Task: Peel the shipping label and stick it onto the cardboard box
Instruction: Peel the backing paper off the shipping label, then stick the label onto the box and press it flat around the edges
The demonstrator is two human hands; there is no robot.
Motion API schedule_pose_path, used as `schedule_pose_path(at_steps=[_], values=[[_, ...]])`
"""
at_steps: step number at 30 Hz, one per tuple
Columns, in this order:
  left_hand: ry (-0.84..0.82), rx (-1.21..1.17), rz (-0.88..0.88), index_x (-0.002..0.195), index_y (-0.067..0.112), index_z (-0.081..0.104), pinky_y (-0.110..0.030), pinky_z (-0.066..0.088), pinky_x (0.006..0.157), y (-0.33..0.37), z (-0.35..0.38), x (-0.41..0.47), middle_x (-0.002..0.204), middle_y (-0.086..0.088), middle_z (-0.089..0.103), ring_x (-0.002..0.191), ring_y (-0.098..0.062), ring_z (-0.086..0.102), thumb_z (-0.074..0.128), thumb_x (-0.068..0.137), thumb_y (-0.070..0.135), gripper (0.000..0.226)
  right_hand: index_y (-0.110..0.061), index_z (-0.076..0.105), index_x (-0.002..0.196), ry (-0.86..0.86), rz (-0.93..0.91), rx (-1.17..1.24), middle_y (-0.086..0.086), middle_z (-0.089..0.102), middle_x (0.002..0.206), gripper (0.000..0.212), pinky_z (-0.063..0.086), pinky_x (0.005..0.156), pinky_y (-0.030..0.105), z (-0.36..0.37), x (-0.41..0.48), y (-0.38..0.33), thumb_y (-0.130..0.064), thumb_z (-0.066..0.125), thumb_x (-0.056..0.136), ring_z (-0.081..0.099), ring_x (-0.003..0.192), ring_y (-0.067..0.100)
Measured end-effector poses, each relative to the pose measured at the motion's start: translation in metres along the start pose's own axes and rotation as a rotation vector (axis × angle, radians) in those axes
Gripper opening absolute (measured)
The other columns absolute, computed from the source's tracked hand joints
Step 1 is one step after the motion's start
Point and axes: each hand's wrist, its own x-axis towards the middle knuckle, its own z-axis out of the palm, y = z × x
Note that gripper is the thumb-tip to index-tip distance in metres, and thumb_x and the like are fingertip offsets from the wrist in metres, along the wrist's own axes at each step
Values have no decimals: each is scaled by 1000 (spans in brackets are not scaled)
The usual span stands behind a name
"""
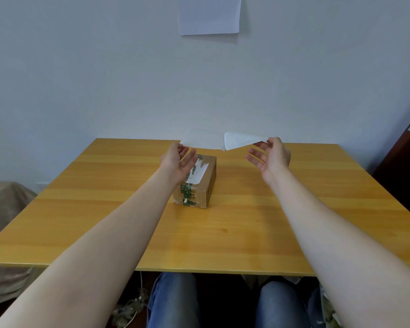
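A small brown cardboard box [207, 183] with green-printed tape and white torn paper remnants on top sits in the middle of the wooden table [246, 221]. Above and behind it, both hands hold white sheets in the air. My left hand [176, 162] pinches the left corner of one flat sheet [202, 140]. My right hand [271, 156] pinches the right corner of a second, curled sheet [239, 140]. The two sheets still meet at a point near the middle. I cannot tell which one is the label and which the backing.
A white paper [210, 14] hangs on the pale wall behind the table. A beige covered object [3, 204] stands at the left and a dark door [402, 176] at the right. My knees in jeans show below the table's front edge.
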Motion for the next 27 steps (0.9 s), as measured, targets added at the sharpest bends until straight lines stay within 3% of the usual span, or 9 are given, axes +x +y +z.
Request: schedule_pose_path(at_steps=[4,11,15,17,19,20,22,24,27], values=[[45,-57,28,114,3,61,-37,66,66,6,-6,1,110,-7,74,93,-26,78,55,102,15,17,-8,56,100,-5,17,76,19,77,93,12,66,70,48,-1,1,0,-13,45,102,73,73,39],[352,-165,156,116,1,61,-39,67,69,22,-24,7,111,-9,71,87,-26,79,52,106,13,18,-10,58,106,-4,21,46,18,81,92,14,67,75,51,-3,5,8,-15,45,102,77,81,38],[486,-161,174,116,2,58,-39,67,73,28,-38,10,109,-9,67,94,-23,75,45,107,13,20,-12,59,107,-6,33,30,16,82,90,14,67,77,51,-2,6,14,-15,46,103,77,80,37],[535,-134,157,131,5,56,-40,66,80,29,-42,12,107,-9,65,91,-22,71,42,106,13,30,-12,59,108,-9,44,23,17,82,93,13,67,75,51,-1,6,18,-16,48,103,78,80,36],[571,-101,151,149,22,42,-39,63,87,28,-43,13,112,-4,60,78,-19,64,46,104,15,45,-10,59,114,-8,53,16,17,82,96,17,67,76,51,-1,7,22,-17,49,103,78,81,36],[564,-41,154,152,29,36,-39,61,90,26,-44,13,118,-2,58,76,-18,61,48,104,15,52,-9,59,118,-6,57,10,17,82,96,20,67,77,52,-1,8,24,-17,50,103,78,81,36],[477,179,139,154,33,34,-44,59,92,19,-45,17,128,-5,56,95,-22,61,51,103,12,57,-8,56,125,2,64,-8,17,82,96,25,66,81,54,-2,10,26,-18,50,103,78,81,36],[314,427,78,151,30,45,-48,54,92,9,-45,18,129,-7,57,114,-27,56,53,102,10,53,-9,55,129,19,70,-55,14,83,96,28,66,85,51,-3,12,28,-19,49,103,78,83,33],[128,667,-10,139,26,63,-46,50,89,-7,-42,15,125,-6,63,114,-28,58,57,103,9,40,-11,59,131,54,62,-147,9,83,91,31,58,81,41,-5,12,32,-22,50,103,76,85,26]])
